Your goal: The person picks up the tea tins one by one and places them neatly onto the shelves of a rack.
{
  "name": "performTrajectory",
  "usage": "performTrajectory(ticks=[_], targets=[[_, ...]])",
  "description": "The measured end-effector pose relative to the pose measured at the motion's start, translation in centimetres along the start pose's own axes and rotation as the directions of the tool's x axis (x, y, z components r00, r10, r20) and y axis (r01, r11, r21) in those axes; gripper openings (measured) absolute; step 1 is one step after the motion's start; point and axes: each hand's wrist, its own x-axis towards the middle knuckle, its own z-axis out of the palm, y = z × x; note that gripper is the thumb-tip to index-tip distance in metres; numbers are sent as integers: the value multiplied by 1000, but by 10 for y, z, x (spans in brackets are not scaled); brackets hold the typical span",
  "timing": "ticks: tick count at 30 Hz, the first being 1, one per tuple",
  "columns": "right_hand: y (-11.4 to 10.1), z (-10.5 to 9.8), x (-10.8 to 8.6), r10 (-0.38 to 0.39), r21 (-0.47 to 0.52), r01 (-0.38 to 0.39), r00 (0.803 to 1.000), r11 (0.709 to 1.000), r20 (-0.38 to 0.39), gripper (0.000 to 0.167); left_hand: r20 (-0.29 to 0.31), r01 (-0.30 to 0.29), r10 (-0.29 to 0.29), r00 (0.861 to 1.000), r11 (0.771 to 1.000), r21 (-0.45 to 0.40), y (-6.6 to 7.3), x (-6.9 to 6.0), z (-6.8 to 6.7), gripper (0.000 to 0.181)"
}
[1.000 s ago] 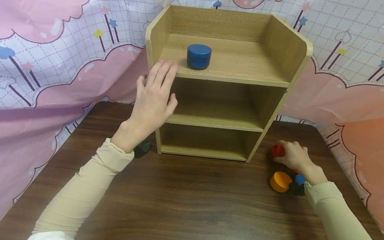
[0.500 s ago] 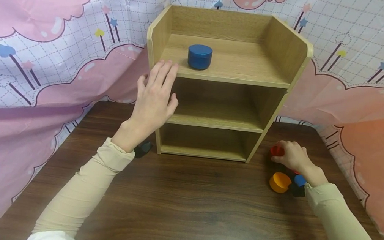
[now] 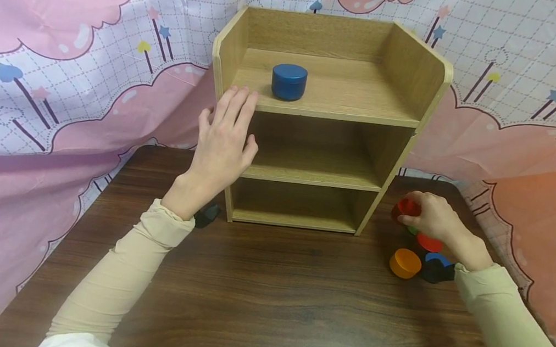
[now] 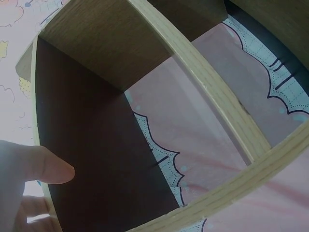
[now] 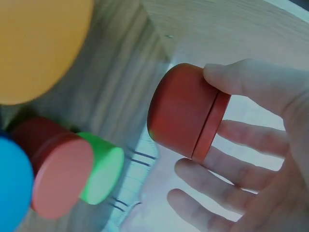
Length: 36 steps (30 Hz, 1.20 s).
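Note:
My right hand (image 3: 437, 217) pinches a dark red round tin (image 5: 181, 108) between thumb and fingers, over the table right of the wooden shelf unit (image 3: 337, 115). In the right wrist view its lid seam shows on the hand's side. Close below stand an orange round tin (image 3: 405, 263), a second red tin (image 3: 429, 242), a green tin (image 5: 104, 166) and a blue tin (image 5: 12, 183). My left hand (image 3: 221, 141) rests its extended fingers at the left front edge of the top shelf. On that shelf sits a metallic blue tin (image 3: 288, 83).
The unit has two lower compartments and raised sides on top. It stands on a dark wooden table (image 3: 287, 295). A patterned curtain (image 3: 166, 92) hangs behind and at both sides. The black wrist cameras show near both sleeves.
My right hand has risen slightly with the red tin, uncovering the second red tin and part of the green one. The left hand stays where it was.

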Motion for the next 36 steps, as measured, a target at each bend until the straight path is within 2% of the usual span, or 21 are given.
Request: performTrajectory(ticks=[8,16,22,36], targets=[[-13,-20,-3,-67,-24,65,996,998,-67,47,-3,-2,2,1000,1000,1,0,0,0,65],[-28,-41,-6,-103,-41,99,991,994,-86,49,-2,2,-2,1000,1000,-12,-1,1,0,65],[-37,-50,-10,-138,-53,132,981,990,-136,51,1,1,-1,1000,1000,-14,-1,1,-1,65],[-65,-74,-18,-182,-27,180,975,983,-126,46,8,4,-4,1000,1000,-15,0,1,0,65]])
